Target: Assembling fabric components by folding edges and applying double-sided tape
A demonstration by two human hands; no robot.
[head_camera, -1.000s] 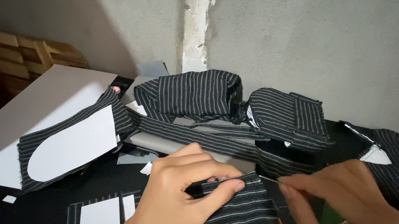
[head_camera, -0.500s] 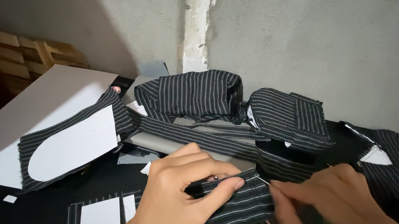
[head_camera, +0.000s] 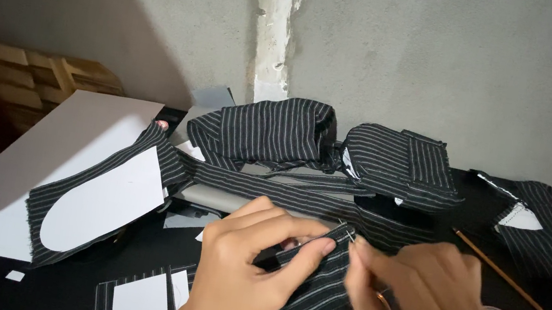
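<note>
While the left hand [head_camera: 251, 275] pinched a folded black pinstriped fabric piece [head_camera: 315, 285] low on the black table [head_camera: 469, 228], the right hand [head_camera: 428, 309] had its fingertips closed on a thin metal pin [head_camera: 346, 232]; a slip could have pricked the left fingers or shifted the fold.

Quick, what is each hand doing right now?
Left hand: closed, pinching the striped fabric piece.
Right hand: closed, fingertips pinching a pin at the fabric edge.
</note>
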